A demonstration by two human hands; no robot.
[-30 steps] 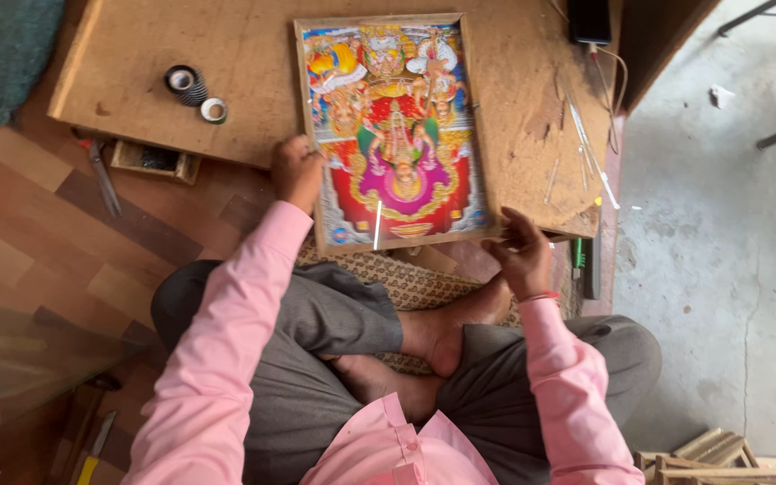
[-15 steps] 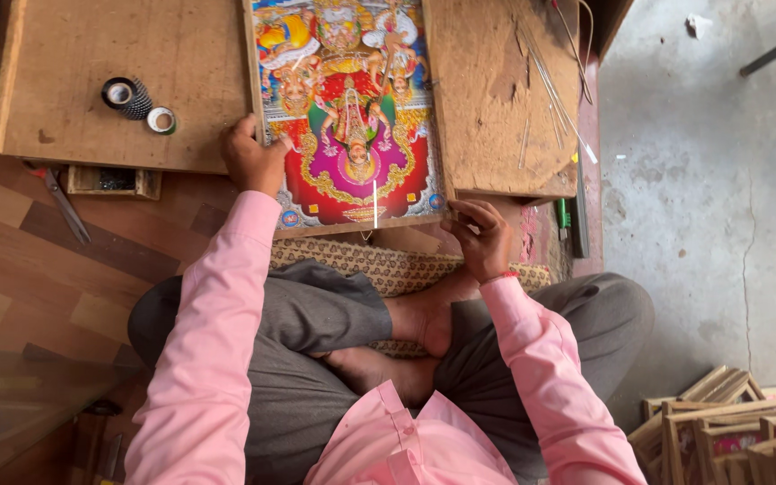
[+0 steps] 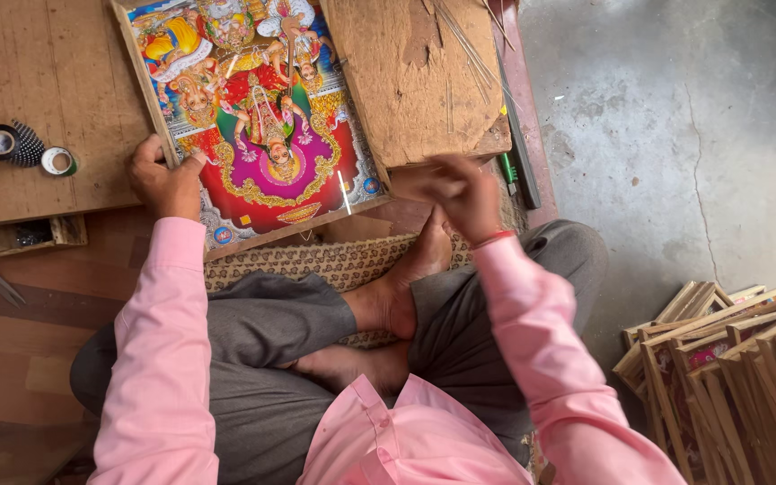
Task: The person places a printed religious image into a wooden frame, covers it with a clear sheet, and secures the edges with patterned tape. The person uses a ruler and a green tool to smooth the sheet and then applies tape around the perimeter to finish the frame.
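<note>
A colourful framed picture (image 3: 262, 117) with a thin wooden frame lies on a low wooden board (image 3: 47, 99) in front of my crossed legs. My left hand (image 3: 162, 180) grips the picture's left edge, thumb on the glass near the lower left corner. My right hand (image 3: 460, 193) is off the picture, blurred, hovering with fingers curled below the corner of a worn wooden block (image 3: 415, 81); I cannot tell whether it holds anything. The block covers the picture's right side.
Two tape rolls (image 3: 24, 148) sit on the board at the left. A small wooden box (image 3: 29, 235) lies below them. Thin sticks rest on the block. A stack of wooden frames (image 3: 738, 368) stands on the concrete floor at the right. A patterned mat (image 3: 316, 260) lies under my feet.
The view has shifted right and closer. My right hand has left the picture's lower right corner and moved right, below the wooden block. My left hand keeps its grip on the left edge.
</note>
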